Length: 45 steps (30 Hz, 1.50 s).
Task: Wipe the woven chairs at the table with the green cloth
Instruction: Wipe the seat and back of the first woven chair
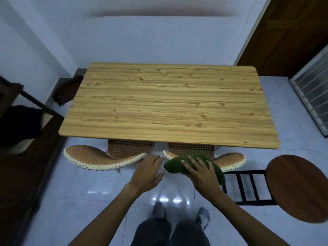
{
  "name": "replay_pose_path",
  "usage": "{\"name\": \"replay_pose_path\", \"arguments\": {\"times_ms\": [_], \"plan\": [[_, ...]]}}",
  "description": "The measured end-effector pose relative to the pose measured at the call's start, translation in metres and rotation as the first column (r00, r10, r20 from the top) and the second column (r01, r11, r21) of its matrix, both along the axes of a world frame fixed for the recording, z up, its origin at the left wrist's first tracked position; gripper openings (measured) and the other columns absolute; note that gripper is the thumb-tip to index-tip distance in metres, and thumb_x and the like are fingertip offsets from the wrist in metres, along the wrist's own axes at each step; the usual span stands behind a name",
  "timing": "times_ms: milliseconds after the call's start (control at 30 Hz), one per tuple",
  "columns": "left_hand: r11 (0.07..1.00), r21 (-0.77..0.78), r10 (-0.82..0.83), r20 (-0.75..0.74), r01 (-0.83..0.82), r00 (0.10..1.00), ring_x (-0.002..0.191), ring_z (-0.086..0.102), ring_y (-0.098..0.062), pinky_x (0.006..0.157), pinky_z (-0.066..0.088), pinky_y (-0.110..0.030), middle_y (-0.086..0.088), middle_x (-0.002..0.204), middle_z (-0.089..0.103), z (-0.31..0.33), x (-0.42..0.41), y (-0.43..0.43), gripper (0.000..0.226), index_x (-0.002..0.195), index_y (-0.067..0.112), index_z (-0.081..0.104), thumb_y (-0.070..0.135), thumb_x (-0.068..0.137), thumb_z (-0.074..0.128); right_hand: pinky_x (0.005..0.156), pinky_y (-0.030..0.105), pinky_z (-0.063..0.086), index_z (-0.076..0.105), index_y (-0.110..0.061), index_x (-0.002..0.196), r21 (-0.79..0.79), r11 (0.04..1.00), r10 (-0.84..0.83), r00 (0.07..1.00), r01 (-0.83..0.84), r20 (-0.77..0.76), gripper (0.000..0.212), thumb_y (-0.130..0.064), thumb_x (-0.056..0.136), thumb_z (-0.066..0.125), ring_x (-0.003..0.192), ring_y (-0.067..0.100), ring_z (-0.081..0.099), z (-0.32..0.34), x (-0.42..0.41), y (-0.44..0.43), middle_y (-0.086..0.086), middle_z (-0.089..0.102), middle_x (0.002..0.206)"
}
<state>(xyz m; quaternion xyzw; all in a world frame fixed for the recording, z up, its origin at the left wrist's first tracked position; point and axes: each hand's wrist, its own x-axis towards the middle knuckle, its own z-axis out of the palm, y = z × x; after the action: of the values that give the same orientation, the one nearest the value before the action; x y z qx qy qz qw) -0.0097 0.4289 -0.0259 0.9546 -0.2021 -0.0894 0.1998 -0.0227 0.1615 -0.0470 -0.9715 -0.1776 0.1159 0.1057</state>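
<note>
Two woven chairs are tucked under the near edge of a wooden table. The left chair shows its curved orange backrest with a white speckled rim. The right chair is partly covered by the green cloth, which lies over the top of its backrest. My right hand presses flat on the cloth with fingers spread. My left hand hovers between the two backrests, fingers apart, its fingertips near the left chair's right end; I cannot tell if it touches.
A round brown stool with a black metal frame stands at the right. A dark cabinet and a dark cloth sit at the left. My shoes stand on the glossy tiled floor. A dark wooden door is at the far right.
</note>
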Motion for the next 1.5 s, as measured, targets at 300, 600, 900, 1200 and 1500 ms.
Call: {"name": "replay_pose_path", "arguments": {"times_ms": [300, 600, 900, 1200, 1500], "plan": [[0.983, -0.133, 0.115, -0.074, -0.124, 0.991, 0.129, 0.047, -0.020, 0.109, 0.037, -0.033, -0.006, 0.139, 0.052, -0.023, 0.017, 0.009, 0.059, 0.143, 0.013, 0.042, 0.034, 0.091, 0.062, 0.104, 0.058, 0.042, 0.014, -0.035, 0.156, -0.049, 0.983, 0.164, 0.972, -0.175, -0.169, 0.057, -0.048, 0.101, 0.026, 0.135, 0.037, 0.045, -0.007, 0.055, 0.065, 0.005, 0.027, 0.162], [0.996, -0.031, 0.085, -0.027, -0.086, 0.996, 0.138, 0.042, -0.030, 0.117, 0.030, -0.042, -0.015, 0.146, 0.050, -0.062, 0.020, 0.043, 0.065, 0.144, 0.004, 0.043, 0.045, 0.094, 0.048, 0.080, 0.036, 0.049, 0.063, -0.005, 0.117, -0.154, 0.984, -0.004, 0.857, -0.087, -0.516, 0.027, -0.018, 0.095, 0.051, 0.106, 0.031, 0.063, -0.028, 0.134, 0.151, 0.016, 0.063, 0.123], [0.999, 0.001, 0.040, -0.034, -0.040, 0.999, 0.142, 0.037, -0.030, 0.118, 0.025, -0.040, -0.014, 0.149, 0.046, -0.063, 0.013, 0.051, 0.066, 0.146, 0.006, 0.040, 0.047, 0.094, 0.049, 0.092, 0.047, 0.050, 0.051, -0.010, 0.134, -0.163, 0.986, -0.114, 0.849, 0.033, -0.515, 0.041, -0.031, 0.099, 0.046, 0.115, 0.036, 0.059, -0.022, 0.132, 0.145, 0.016, 0.054, 0.137], [0.983, -0.133, -0.128, -0.026, 0.124, 0.991, 0.152, 0.010, -0.025, 0.121, 0.020, -0.043, -0.009, 0.164, 0.020, -0.040, 0.011, -0.008, 0.079, 0.153, 0.014, 0.028, 0.054, 0.091, 0.055, 0.109, 0.056, 0.036, 0.020, -0.029, 0.158, -0.078, 0.997, 0.001, 1.000, -0.001, 0.003, 0.098, -0.010, 0.078, 0.073, 0.135, 0.034, 0.047, -0.008, 0.003, 0.009, 0.005, 0.042, 0.155], [0.922, 0.035, -0.385, 0.020, 0.385, 0.923, 0.152, 0.007, -0.030, 0.122, 0.010, -0.050, -0.012, 0.160, 0.027, -0.033, 0.000, -0.113, 0.086, 0.153, 0.007, 0.026, 0.061, 0.089, 0.049, 0.116, 0.061, 0.025, 0.030, -0.025, 0.156, -0.070, 0.997, -0.022, 1.000, 0.020, -0.022, 0.074, -0.020, 0.090, 0.064, 0.149, 0.030, 0.026, 0.001, -0.014, -0.073, 0.002, 0.031, 0.161]]}}
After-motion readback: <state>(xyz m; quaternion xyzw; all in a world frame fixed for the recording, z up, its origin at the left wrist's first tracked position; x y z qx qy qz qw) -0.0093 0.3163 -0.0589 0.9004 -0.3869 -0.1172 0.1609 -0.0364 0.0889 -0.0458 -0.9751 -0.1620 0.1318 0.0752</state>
